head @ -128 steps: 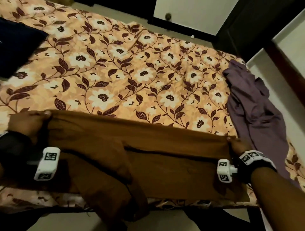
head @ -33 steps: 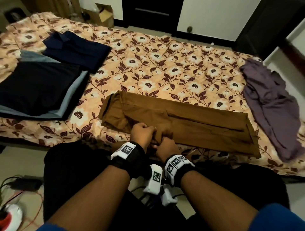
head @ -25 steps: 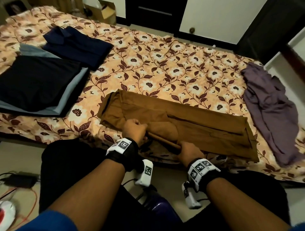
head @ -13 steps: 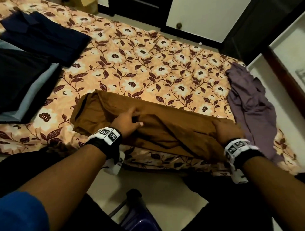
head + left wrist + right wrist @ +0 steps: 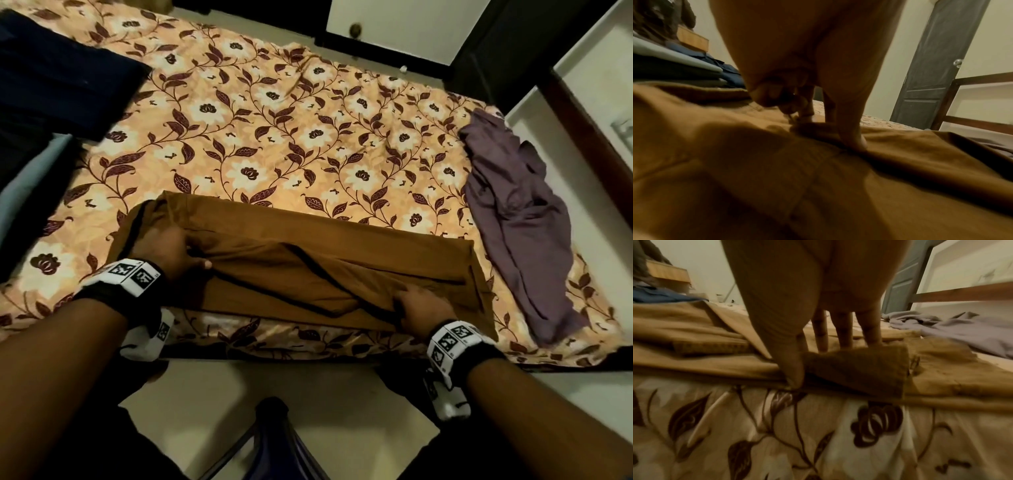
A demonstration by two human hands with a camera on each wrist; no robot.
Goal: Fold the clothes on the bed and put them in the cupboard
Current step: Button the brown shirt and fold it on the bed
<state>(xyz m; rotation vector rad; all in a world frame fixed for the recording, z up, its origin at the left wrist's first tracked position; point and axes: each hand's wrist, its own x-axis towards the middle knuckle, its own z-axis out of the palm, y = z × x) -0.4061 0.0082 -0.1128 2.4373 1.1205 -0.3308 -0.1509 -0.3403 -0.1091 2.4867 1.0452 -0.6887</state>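
Note:
Brown trousers (image 5: 342, 246), folded lengthwise, lie along the near edge of the floral bed (image 5: 274, 137). My left hand (image 5: 185, 253) is on their left, waist-side part. In the left wrist view its curled fingers and thumb (image 5: 853, 139) pinch a ridge of the brown cloth (image 5: 818, 186). My right hand (image 5: 414, 301) is at the near edge towards the right end. In the right wrist view a flap of the trousers (image 5: 855, 369) sits between its thumb (image 5: 795, 378) and straight fingers. The fingertips of both hands are hidden in the folds in the head view.
A crumpled purple garment (image 5: 520, 222) lies at the bed's right edge. Folded navy clothes (image 5: 61, 78) and a dark-and-grey stack (image 5: 20, 178) sit at the left. A white door with a knob (image 5: 356, 27) is beyond the bed. Floor and a dark object (image 5: 274, 438) are below me.
My hands started together at the middle of the trousers' near edge and have spread apart, left towards the waist, right towards the leg end. The loose near layer now lies on the bed.

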